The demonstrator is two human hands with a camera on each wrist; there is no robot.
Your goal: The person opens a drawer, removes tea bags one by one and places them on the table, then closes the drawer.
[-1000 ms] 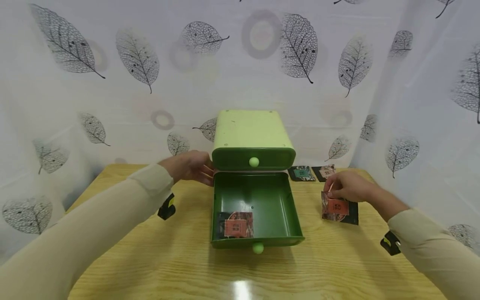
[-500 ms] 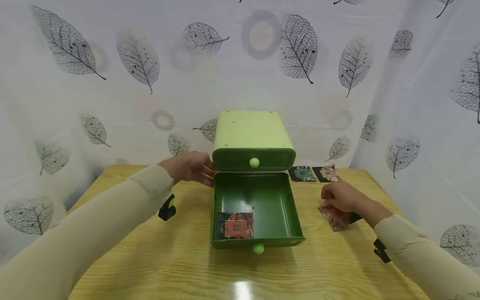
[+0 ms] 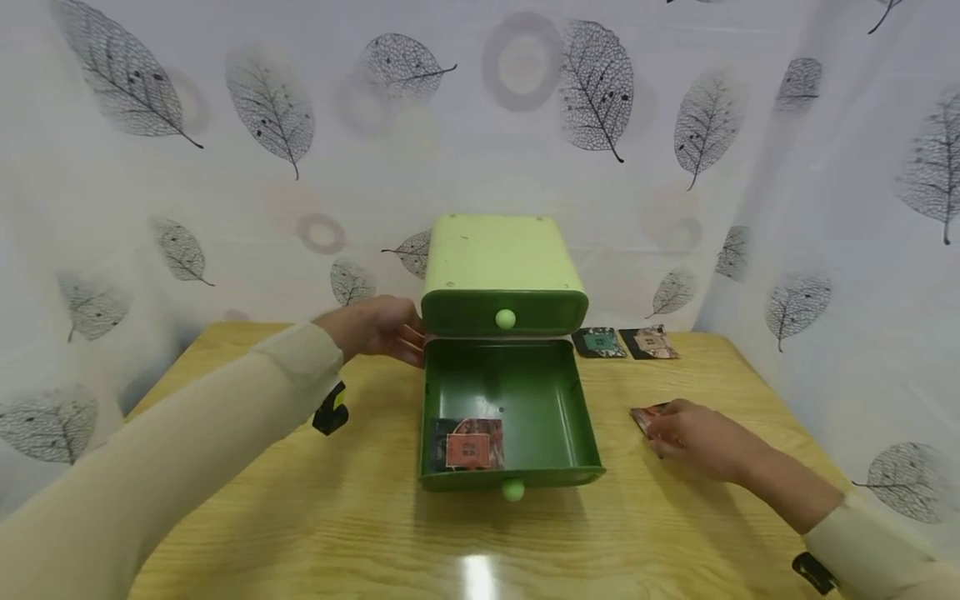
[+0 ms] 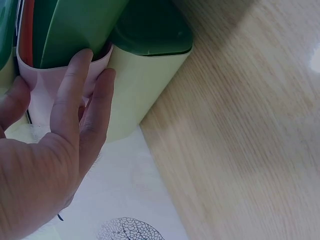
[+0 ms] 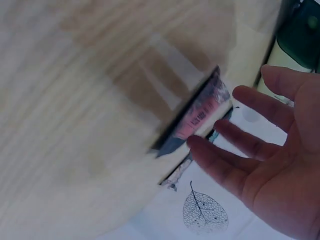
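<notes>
My left hand (image 3: 378, 327) rests against the side of a drawer cabinet (image 3: 502, 254). In the left wrist view its extended fingers touch the pink casing (image 4: 47, 92) around the pulled-out drawer. That green drawer (image 3: 543, 400) holds a flat sachet with a red label (image 3: 468, 448) at its front left. To the right, my right hand (image 3: 705, 437) is low over the table beside another red-labelled sachet (image 3: 647, 414), partly covering it in the head view. The right wrist view shows this sachet (image 5: 200, 117) on the tabletop, with the right fingers spread and nothing between them.
Behind the right hand, a teal-labelled sachet (image 3: 600, 342) and a pale pink one (image 3: 650, 342) lie side by side near the back edge of the wooden table (image 3: 360, 517). The cabinet's upper drawer (image 3: 465, 312) is closed. A leaf-print curtain (image 3: 322, 167) hangs behind.
My right hand held the red-labelled sachet one second ago, lowered it to the table and let it go. It now sits lower in view. The left hand stays at the cabinet.
</notes>
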